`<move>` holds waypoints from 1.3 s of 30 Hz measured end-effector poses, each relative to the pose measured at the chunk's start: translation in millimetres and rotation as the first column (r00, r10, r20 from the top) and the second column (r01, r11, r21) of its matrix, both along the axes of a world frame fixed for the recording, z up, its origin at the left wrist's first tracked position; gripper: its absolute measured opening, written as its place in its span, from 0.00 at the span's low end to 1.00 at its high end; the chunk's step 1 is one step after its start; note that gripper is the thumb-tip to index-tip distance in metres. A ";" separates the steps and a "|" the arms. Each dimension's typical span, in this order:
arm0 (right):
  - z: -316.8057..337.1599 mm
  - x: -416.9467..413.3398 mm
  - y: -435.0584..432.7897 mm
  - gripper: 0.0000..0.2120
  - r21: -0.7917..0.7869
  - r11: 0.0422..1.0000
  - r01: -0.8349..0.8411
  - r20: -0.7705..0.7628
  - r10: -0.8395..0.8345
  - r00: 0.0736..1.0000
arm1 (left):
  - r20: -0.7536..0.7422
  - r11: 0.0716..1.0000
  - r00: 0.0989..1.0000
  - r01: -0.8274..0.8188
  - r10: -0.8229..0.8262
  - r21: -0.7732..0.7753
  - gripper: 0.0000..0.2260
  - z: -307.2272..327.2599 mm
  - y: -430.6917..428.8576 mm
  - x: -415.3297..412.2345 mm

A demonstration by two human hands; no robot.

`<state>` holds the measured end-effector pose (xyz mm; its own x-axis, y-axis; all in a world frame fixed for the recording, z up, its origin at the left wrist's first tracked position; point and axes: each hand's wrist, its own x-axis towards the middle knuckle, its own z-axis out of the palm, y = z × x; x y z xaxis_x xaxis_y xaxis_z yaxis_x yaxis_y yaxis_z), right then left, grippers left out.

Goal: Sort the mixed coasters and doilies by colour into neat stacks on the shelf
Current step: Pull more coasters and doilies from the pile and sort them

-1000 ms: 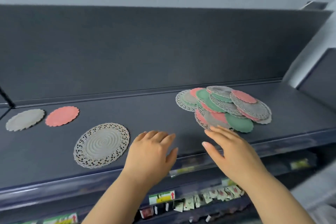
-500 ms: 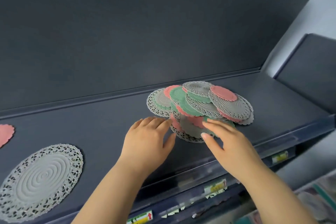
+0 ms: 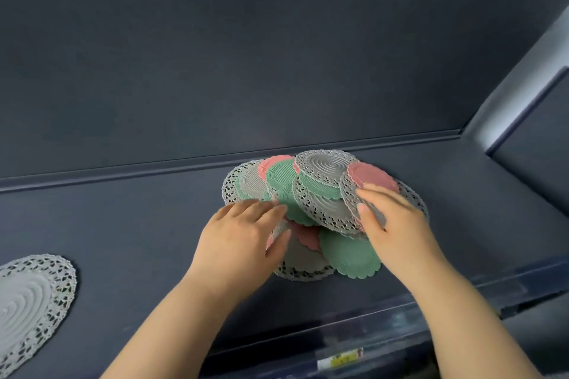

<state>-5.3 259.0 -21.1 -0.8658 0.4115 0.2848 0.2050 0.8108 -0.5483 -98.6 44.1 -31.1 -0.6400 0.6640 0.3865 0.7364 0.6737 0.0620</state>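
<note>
Mixed pile (image 3: 311, 194) on shelf (image 3: 123, 224) lies under both grips' fingertips: left grip (image 3: 243, 237) flat, released; right grip (image 3: 397, 224) on grey doily (image 3: 326, 212), pinch unclear; pieces look thin, light, floppy, so peel by the rim.

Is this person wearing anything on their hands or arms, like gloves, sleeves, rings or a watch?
No. The left hand and right hand are bare, with no gloves or rings in sight. The left forearm and right forearm are bare too: no sleeve, watch or bracelet shows within the frame. The nails look short and unpainted.
</note>
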 end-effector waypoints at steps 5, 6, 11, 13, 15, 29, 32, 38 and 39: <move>1.4 -8.3 52.3 0.17 0.067 0.995 -0.077 0.112 0.069 0.991 | 0.004 0.997 0.997 -0.072 0.072 0.037 0.20 5.5 40.3 20.4; 1.6 -10.5 62.6 0.17 0.087 0.992 -0.089 0.146 0.076 0.986 | 0.002 0.996 0.996 -0.086 0.086 0.039 0.19 6.5 49.0 23.6; 0.0 -23.2 96.6 0.21 0.163 0.960 -0.227 0.283 0.175 0.943 | -0.021 0.987 0.987 -0.158 0.158 0.027 0.18 3.9 86.7 38.3; -0.9 -26.6 103.3 0.21 0.178 0.940 -0.292 0.296 0.232 0.927 | -0.036 0.987 0.986 -0.160 0.161 0.024 0.17 1.3 100.2 44.7; 0.0 -29.1 108.9 0.21 0.210 0.910 -0.357 0.297 0.289 0.910 | -0.063 0.988 0.987 -0.152 0.151 -0.008 0.17 -1.4 112.7 50.1; 2.4 -38.1 132.6 0.19 0.174 0.895 -0.411 0.189 0.380 0.906 | -0.096 0.986 0.995 0.014 -0.030 -0.169 0.19 5.2 130.3 30.7; 2.5 -38.8 134.4 0.17 0.121 0.910 -0.397 0.181 0.373 0.910 | -0.051 0.991 0.996 0.062 -0.068 -0.116 0.18 10.9 131.1 29.4; 6.3 -31.1 141.9 0.20 -0.016 0.904 -0.426 0.130 0.425 0.896 | 0.002 0.973 0.976 0.218 -0.219 -0.077 0.13 25.6 139.0 26.8; 6.8 -28.9 141.6 0.21 -0.026 0.901 -0.434 0.112 0.434 0.894 | -0.016 0.974 0.976 0.214 -0.216 -0.079 0.11 26.2 142.4 27.8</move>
<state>-34.1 400.6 -14.3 -0.9845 -0.0123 0.1752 -0.1069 0.8332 -0.5425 -70.8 186.5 -4.8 -0.4700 0.8133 0.3429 0.8652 0.5014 -0.0035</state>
